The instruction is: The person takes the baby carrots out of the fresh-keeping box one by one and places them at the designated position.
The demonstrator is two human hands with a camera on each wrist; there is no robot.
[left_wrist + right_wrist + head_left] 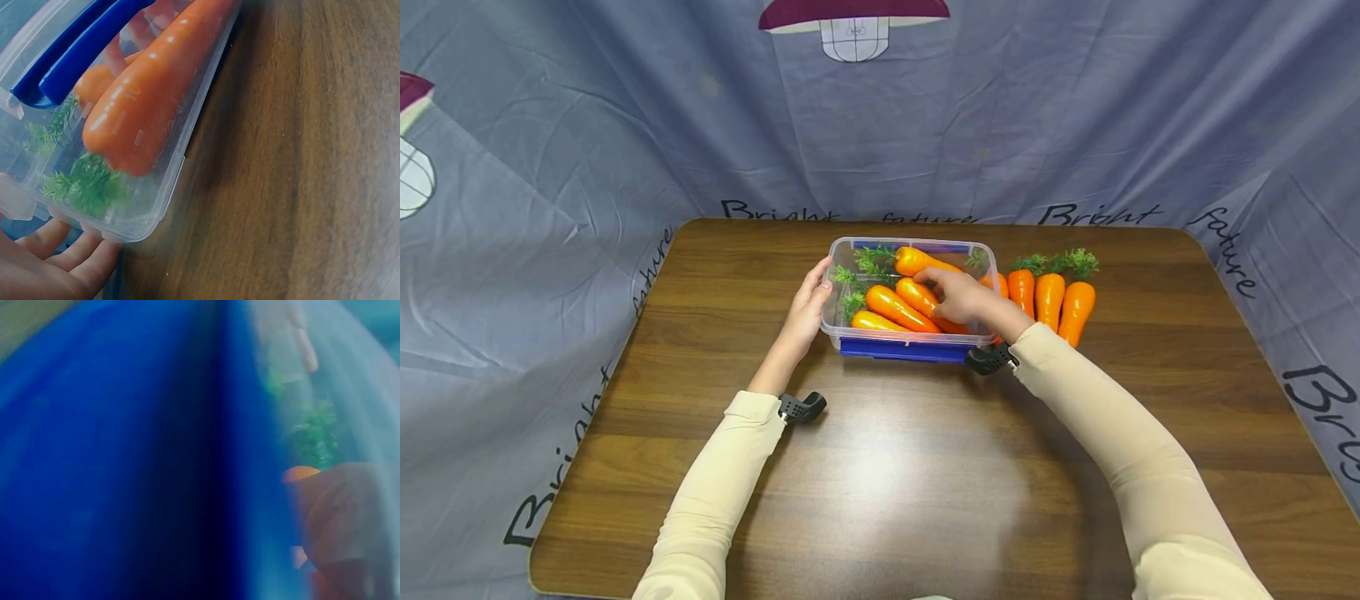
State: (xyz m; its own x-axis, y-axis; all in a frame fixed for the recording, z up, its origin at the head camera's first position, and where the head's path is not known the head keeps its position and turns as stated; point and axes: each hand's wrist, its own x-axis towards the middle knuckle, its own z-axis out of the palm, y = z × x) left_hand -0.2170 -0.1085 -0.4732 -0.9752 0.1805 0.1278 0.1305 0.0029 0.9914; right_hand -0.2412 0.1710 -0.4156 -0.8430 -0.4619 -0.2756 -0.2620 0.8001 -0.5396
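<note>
A clear plastic box (910,337) with a blue front latch holds several orange carrots (898,308) with green tops. My left hand (805,312) touches the box's left wall, fingers outside; in the left wrist view the fingers of that hand (53,262) lie against a lower corner. Inside the box, my right hand (958,296) reaches from the right, its thumb and fingers round a carrot (916,293) in the middle. The blue latch (94,456) blocks much of the right wrist view, where the right hand (344,519) shows blurred through the wall.
Several more carrots (1049,296) with green tops lie side by side on the wooden table (737,275), just right of the box and partly behind the right forearm. A grey-blue patterned curtain (925,125) hangs behind the table and at both sides.
</note>
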